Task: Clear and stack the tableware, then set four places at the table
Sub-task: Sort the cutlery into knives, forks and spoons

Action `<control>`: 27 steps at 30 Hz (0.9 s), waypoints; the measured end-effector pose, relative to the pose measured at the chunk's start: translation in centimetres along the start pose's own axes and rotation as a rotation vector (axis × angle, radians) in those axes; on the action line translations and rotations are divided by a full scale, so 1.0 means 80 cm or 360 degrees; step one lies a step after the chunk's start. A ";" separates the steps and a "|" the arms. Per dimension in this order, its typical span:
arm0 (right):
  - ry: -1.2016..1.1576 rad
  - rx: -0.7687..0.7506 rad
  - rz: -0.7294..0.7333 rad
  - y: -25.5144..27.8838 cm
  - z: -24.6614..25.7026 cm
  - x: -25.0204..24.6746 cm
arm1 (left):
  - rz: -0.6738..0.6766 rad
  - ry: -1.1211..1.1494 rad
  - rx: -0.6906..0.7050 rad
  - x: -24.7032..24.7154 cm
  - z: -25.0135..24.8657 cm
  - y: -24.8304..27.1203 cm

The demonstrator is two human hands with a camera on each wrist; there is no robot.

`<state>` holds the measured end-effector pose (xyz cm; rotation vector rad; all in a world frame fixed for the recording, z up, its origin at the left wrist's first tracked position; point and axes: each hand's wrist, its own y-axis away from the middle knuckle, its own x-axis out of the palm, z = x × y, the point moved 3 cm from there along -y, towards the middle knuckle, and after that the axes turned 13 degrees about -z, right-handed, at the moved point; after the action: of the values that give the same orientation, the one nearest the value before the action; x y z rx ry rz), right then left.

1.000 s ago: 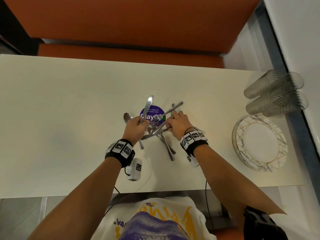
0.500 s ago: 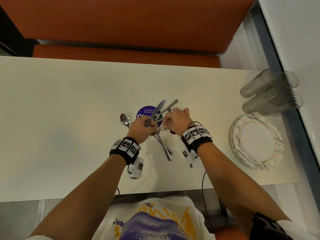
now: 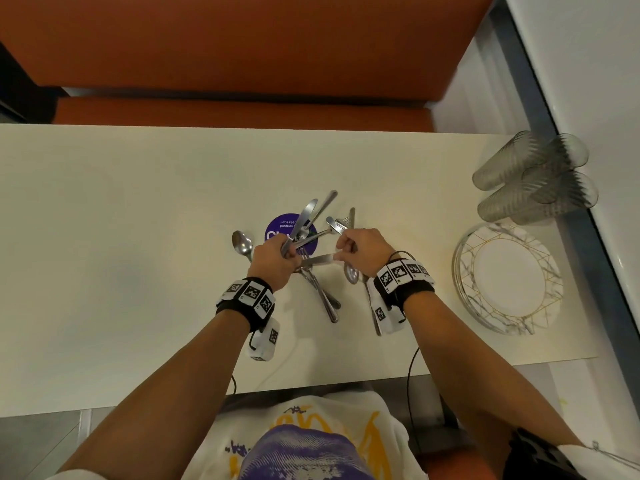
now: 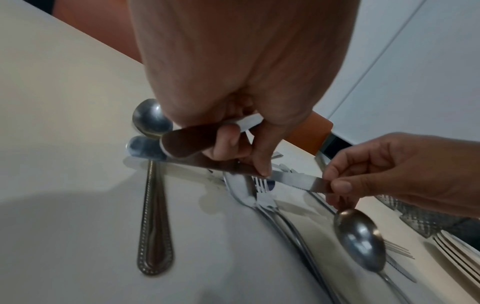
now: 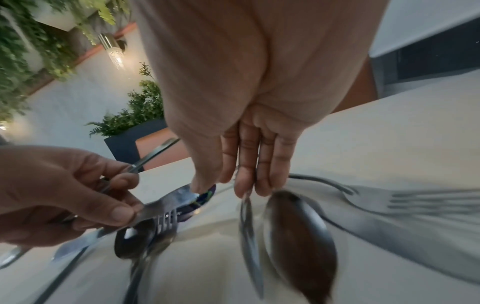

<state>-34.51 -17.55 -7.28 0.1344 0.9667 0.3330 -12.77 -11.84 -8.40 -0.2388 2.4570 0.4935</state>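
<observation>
My left hand (image 3: pixel 277 254) grips a bundle of knives (image 3: pixel 306 216) that point up and to the right over the white table (image 3: pixel 138 220). One more knife (image 3: pixel 317 260) spans between the hands: my right hand (image 3: pixel 360 251) pinches its blade tip (image 4: pixel 318 185) while left fingers (image 4: pixel 262 164) touch its middle. The right hand also holds more cutlery (image 3: pixel 337 223) that sticks out above it. A spoon (image 3: pixel 351 273) sits just under the right fingers (image 5: pixel 246 181); whether they hold it I cannot tell. Two forks (image 3: pixel 323 296) and another spoon (image 3: pixel 242 242) lie on the table.
A stack of patterned plates (image 3: pixel 507 278) stands at the right end of the table, with several clear glasses (image 3: pixel 533 181) lying beyond it. A purple round sticker (image 3: pixel 282 228) is under the cutlery. An orange bench (image 3: pixel 242 109) runs behind the table.
The hands came together, then drew slightly apart. More knives now stand in my left hand, and a further knife is stretched between both hands.
</observation>
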 end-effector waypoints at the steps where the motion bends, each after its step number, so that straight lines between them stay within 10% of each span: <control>1: -0.0012 0.0019 0.0003 0.002 -0.006 0.002 | -0.0005 -0.0017 -0.0006 -0.001 0.002 0.001; 10: 0.0404 -0.0130 -0.0046 0.014 -0.008 -0.001 | -0.0083 0.0139 -0.0110 -0.011 0.003 0.002; 19: -0.0783 0.0031 0.0033 0.012 0.051 -0.025 | 0.0010 0.0351 -0.0229 -0.022 -0.020 0.004; 27: -0.0836 -0.0090 0.0168 0.011 0.081 -0.057 | 0.0291 0.0669 -0.0385 -0.044 -0.034 0.013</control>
<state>-31.76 -18.04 0.15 0.2095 0.4309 0.3964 -11.76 -11.78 -3.95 -0.2361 2.8405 0.9007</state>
